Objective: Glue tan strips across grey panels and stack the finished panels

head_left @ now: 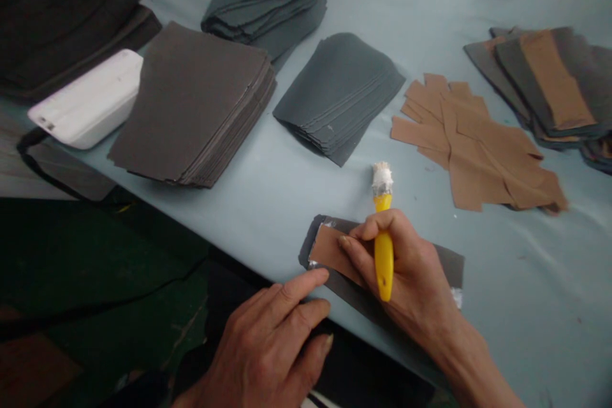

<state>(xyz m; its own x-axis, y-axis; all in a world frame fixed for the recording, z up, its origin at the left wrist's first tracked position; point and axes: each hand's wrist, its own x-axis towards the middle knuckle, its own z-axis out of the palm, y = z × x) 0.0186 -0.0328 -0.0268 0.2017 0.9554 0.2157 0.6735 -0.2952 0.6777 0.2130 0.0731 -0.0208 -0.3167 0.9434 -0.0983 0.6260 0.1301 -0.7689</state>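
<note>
In my right hand (406,274) is a small brush with a yellow handle (384,261), its white-coated bristles (382,175) pointing away from me. The same hand's thumb and fingers press on a brown strip (335,248), which lies on a dark grey piece of material (449,264) at the table's near edge. White smears show by the strip's left end and at the grey piece's right end. My left hand (277,338) has its fingers stretched out, the index fingertip touching or just over the grey piece's near edge beside the strip.
Loose brown strips (478,140) lie in a heap to the right. Beyond them are grey pieces with brown strips (549,83). Stacks of dark brown (191,102) and grey-green sheets (339,89) stand to the left, near a white device with a cord (90,99).
</note>
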